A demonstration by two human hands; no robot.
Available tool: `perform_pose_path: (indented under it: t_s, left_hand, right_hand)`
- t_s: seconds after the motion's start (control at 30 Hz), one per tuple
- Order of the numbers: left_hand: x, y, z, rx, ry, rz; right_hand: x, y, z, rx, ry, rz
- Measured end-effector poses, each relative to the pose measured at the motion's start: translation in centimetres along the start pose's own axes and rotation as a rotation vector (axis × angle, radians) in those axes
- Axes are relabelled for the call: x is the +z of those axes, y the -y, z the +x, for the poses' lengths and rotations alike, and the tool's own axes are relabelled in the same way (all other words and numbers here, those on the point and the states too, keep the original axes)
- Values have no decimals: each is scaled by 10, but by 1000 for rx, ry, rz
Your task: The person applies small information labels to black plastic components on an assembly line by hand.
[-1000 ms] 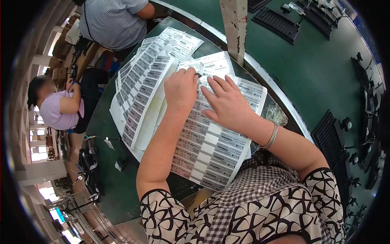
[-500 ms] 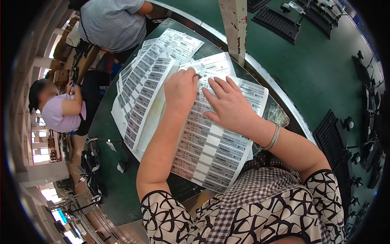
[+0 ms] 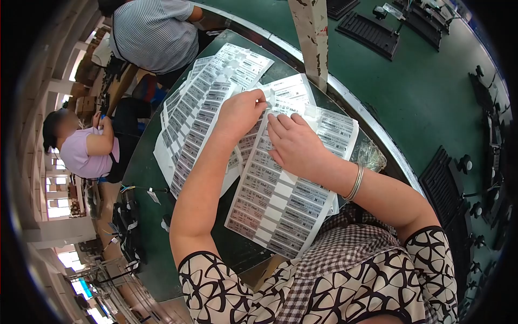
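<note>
My left hand (image 3: 241, 112) is closed in a pinch at the upper left edge of the front label sheet (image 3: 283, 200), near a small clear strip; what its fingertips hold is too small to make out. Fingers stretched out, my right hand (image 3: 297, 141) lies flat on the upper part of this sheet. Rows of printed labels with a pale middle column cover the sheet. Beside it on the left lie more label sheets (image 3: 200, 108), overlapping, and another sheet (image 3: 291, 88) shows behind my hands.
The sheets rest on a green table (image 3: 156, 272). A metal post (image 3: 311, 43) rises behind them. Crumpled clear plastic (image 3: 370, 156) lies at the right. Black slotted parts (image 3: 443, 181) stand on the green surface beyond the metal rail. Two people (image 3: 86, 146) sit at the left and upper left.
My left hand's forearm has swung left, away from the front sheet, uncovering its left edge. My right hand has shifted slightly down, and its fingers are closer together.
</note>
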State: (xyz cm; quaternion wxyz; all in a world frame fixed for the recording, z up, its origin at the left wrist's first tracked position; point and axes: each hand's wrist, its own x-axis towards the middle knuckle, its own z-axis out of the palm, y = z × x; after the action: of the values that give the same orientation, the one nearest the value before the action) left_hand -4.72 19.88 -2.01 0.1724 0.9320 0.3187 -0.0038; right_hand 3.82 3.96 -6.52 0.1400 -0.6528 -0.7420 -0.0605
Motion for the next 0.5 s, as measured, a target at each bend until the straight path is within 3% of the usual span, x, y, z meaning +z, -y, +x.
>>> perform_pose_path:
  t_s: [0.1, 0.3, 0.4, 0.47, 0.5]
  left_hand:
    - [6, 3, -3, 15, -57, -21]
    - [17, -10, -8, 49, -203, 113]
    - [25, -8, -6, 199, -336, 263]
    - [24, -9, -4, 318, -415, 401]
    - [14, -21, -6, 259, -336, 262]
  right_hand:
    - [8, -3, -4, -3, -164, 75]
    - [5, -4, -5, 6, -167, 104]
    - [-4, -6, -4, -79, 117, 288]
    - [2, -6, -8, -114, -32, 321]
    - [5, -7, -7, -133, -110, 334]
